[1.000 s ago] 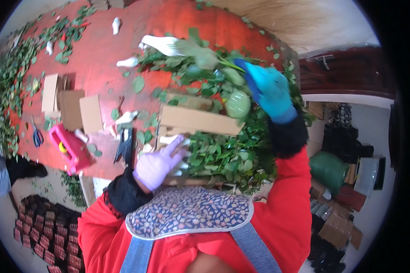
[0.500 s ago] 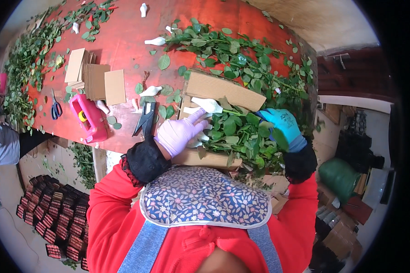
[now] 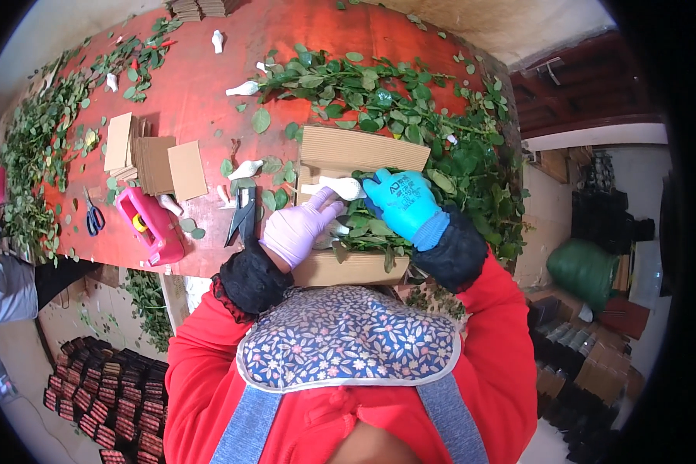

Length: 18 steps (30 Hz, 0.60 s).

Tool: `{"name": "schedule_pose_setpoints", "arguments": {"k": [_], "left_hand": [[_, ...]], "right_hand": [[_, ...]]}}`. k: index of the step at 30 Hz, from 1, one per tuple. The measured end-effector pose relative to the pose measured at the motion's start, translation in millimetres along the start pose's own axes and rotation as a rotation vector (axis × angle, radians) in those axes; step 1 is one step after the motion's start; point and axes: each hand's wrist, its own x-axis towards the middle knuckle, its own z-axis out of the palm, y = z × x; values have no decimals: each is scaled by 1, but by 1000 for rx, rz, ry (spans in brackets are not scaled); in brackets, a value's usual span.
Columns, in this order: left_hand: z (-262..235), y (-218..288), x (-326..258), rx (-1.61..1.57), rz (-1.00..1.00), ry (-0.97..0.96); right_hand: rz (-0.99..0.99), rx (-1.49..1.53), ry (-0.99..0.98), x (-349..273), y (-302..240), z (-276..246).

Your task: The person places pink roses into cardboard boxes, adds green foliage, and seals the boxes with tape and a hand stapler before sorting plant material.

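Observation:
My left hand point(image 3: 298, 228), in a pale purple glove, pinches a white-sleeved flower bud point(image 3: 345, 186) at the top of a bundle of leafy green stems point(image 3: 363, 232). My right hand point(image 3: 402, 203), in a blue glove, lies closed over the same bundle just right of the bud, its thumb touching the sleeve. The bundle rests on a sheet of brown corrugated cardboard point(image 3: 363, 147) at the near edge of the red table point(image 3: 201, 100). How the stems lie under the hands is hidden.
Black snips point(image 3: 243, 216) lie just left of my left hand. Further left are a pink tool point(image 3: 151, 226), blue scissors point(image 3: 93, 220) and a stack of small cardboard pieces point(image 3: 155, 158). Loose leafy stems point(image 3: 410, 116) and several white-sleeved buds cover the table. A person's sleeve point(image 3: 0, 290) shows at the left.
My right hand came down from the far right with a stem and now sits on the bundle. My left hand slid up to the white bud.

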Motion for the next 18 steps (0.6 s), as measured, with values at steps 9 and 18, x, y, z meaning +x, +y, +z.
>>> {"name": "schedule_pose_setpoints", "arguments": {"k": [9, 18], "left_hand": [[-5, -3, 0, -26, 47, 19], [0, 0, -1, -32, 25, 56]], "right_hand": [[-259, 138, 51, -39, 8, -65], [134, -58, 174, 7, -3, 6]]}}
